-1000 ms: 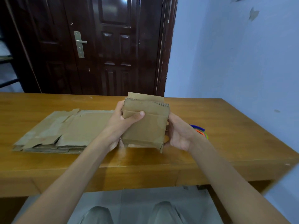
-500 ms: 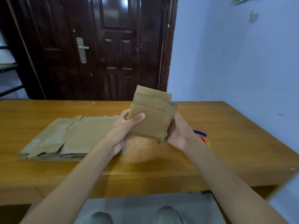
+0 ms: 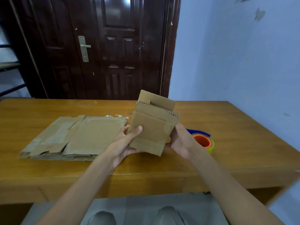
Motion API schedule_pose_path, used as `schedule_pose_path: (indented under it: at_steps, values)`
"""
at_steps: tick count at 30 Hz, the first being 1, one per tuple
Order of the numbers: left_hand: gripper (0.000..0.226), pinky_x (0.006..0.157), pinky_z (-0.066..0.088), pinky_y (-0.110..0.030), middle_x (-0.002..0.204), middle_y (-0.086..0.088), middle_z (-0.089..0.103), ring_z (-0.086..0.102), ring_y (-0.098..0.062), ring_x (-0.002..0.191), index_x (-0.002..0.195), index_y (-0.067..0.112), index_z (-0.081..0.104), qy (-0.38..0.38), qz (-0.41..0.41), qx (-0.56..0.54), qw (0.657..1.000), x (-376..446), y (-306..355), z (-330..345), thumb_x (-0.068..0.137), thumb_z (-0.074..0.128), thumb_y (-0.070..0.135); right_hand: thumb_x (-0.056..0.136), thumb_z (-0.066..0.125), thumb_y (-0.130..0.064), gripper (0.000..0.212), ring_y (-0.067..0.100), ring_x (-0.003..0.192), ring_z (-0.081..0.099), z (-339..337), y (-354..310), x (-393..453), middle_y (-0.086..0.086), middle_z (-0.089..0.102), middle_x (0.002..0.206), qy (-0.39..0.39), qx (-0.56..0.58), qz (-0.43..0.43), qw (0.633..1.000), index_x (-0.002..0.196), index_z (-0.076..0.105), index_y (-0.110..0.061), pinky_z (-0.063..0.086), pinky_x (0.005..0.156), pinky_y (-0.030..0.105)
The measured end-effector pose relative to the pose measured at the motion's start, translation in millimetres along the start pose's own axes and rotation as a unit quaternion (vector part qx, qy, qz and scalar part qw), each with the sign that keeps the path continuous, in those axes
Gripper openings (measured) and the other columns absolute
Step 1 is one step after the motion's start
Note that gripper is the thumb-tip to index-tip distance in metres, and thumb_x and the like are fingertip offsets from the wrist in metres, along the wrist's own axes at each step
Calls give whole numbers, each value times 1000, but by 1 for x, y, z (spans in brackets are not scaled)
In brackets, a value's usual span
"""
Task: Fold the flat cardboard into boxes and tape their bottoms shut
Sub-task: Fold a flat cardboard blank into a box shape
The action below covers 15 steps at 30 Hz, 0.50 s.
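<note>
A small flattened carton is held upright and slightly tilted above the table, between both hands. It is gripped at its left edge by the left hand, whose thumb is laid across the front panel while the fingers are curled behind it; its right edge is clasped by the right hand, though those fingers are hidden behind the cardboard and only the palm and thumb side can be seen. The carton is not yet opened: its panels lie flat against one another, and a flap stands up at the top behind the corrugated front edge. The step in hand is judged to be the opening of this blank into a tube, so the task is at an early stage for this piece. For the next move, the two side edges would need to be pressed toward each other so that the walls spring apart, after which the bottom flaps could be folded in. A stack of flat cardboard lies on the table to the left, and a tape roll rests just beyond the right hand, within reach for the sealing.
</note>
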<state>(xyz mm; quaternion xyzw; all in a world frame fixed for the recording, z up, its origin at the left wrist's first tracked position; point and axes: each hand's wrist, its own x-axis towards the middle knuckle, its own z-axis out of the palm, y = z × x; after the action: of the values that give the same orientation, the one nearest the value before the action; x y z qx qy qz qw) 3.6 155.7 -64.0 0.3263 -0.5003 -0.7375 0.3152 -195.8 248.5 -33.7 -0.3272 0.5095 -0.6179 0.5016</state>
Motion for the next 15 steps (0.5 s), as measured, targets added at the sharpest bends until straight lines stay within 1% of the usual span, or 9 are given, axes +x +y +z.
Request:
schedule_pose_path:
  at_steps: [2,4,5,7,8,10,12,13,15]
  values:
    - [91,90,63,-46,135,-9,67,72,-30,115,148,25,43,2,0,23,1000,-1,-1,0,72,88,49,106,50,-51,26,26,127,60,2,-2,-1,0,69,133,2,-1,-3,1000,117,71,-40,50,106,61]
    - [92,89,63,-41,132,-7,69,74,-27,112,146,22,46,2,4,48,999,-1,1,-1,71,89,50,107,48,-50,27,26,127,60,0,-6,-2,2,68,134,-2,-6,0,1000,119,69,-39,52,104,57]
    - [87,86,64,-38,130,-7,70,75,-24,109,143,20,48,3,7,60,998,-2,3,-1,72,89,47,107,47,-50,28,26,127,60,-2,-7,-3,2,68,135,-5,-6,3,1000,121,69,-38,53,101,55]
    - [68,77,63,-28,123,-5,73,77,-16,100,133,16,55,9,17,79,997,-5,8,0,78,88,38,107,47,-51,30,25,127,60,-7,-8,-3,2,68,135,-4,9,11,1000,125,67,-38,54,97,51]
    - [59,76,62,-25,119,-3,75,77,-13,99,129,16,58,6,18,89,996,-7,10,1,80,86,35,107,48,-51,32,25,127,61,-8,-7,-3,2,69,135,2,20,14,1000,128,66,-37,54,97,50]
    - [56,89,61,-30,118,0,78,74,-14,108,128,16,61,-24,2,100,995,-9,10,2,81,86,34,107,50,-48,33,25,123,66,-6,-3,-4,3,74,128,13,67,20,997,131,67,-32,56,96,49]
    - [62,105,56,-41,124,-3,76,70,-22,120,135,15,59,-60,-26,65,996,-9,6,3,82,87,30,107,52,-44,32,25,117,69,-1,1,-5,4,78,119,20,117,16,993,129,69,-28,58,91,47]
    - [65,109,53,-44,128,-7,74,68,-26,124,139,14,57,-68,-33,37,996,-8,3,0,82,87,27,107,53,-42,31,26,116,70,1,1,-5,5,79,117,21,128,14,991,129,69,-27,58,88,46]
    - [69,109,52,-45,135,-13,70,64,-31,128,145,12,52,-83,-33,-7,996,-5,-1,-6,83,80,24,107,54,-39,30,26,115,70,6,1,-4,5,79,116,22,131,15,991,131,68,-26,59,84,44]
